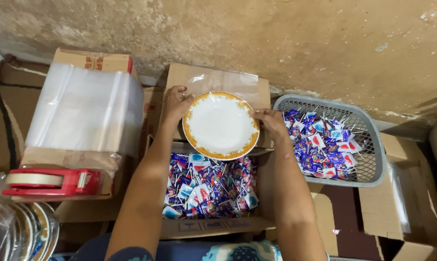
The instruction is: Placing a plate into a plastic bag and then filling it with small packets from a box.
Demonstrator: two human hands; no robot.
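Both hands hold 1 plate (pixel 221 124), white with an orange-gold patterned rim, lying face up between them. The left hand (pixel 176 103) grips the plate's left edge, fingers curled partly closed around the rim with the thumb on top. The right hand (pixel 270 122) grips the right edge the same way, its fingers bent over the rim.

The plate sits above the far edge of an open cardboard box (pixel 213 226) filled with small wrapped packets (pixel 206 186) in blue, red and white. Behind the plate lies a clear plastic bag (pixel 218 80) on a closed carton.

To the right, a grey plastic basket (pixel 370 145) holds more of the same packets. To the left, a stack of clear bags (pixel 83 108) rests on another carton, with a red tape dispenser (pixel 52 182) just in front of it. More plates (pixel 35 232) wrapped in plastic show at the lower left corner.
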